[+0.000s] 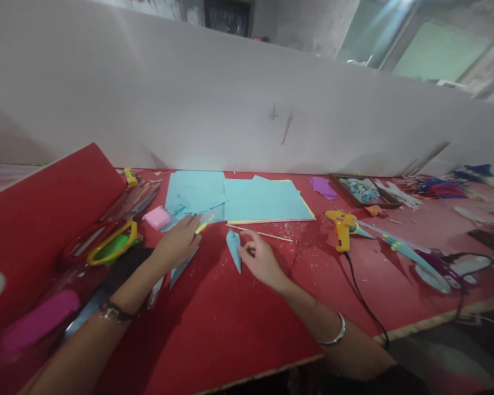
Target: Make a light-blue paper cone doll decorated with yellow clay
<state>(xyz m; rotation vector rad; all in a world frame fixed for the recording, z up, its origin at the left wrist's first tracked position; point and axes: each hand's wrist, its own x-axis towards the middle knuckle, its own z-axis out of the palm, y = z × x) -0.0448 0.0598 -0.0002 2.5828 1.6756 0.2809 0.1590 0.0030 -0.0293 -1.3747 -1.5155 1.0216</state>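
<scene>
My left hand point(179, 241) is closed at the far side of the red table, over the edge of the blue paper sheets. From its fingertips pokes a slim yellow piece point(205, 224), whose kind I cannot make out. My right hand point(262, 260) has its fingers curled and holds a small rolled blue paper cone point(234, 250) at its side, point towards me. A thin wooden stick point(267, 234) lies just beyond that hand. Below my left wrist is a folded blue paper piece point(183, 270), partly covered.
Blue sheets point(267, 198) lie against the white partition point(230, 109). To the right are a corded yellow glue gun point(341, 227), a tray point(389, 204) of scraps and purple paper point(323, 187). Scissors point(113, 243), a pink block point(157, 218) and a red board point(49, 225) stand left.
</scene>
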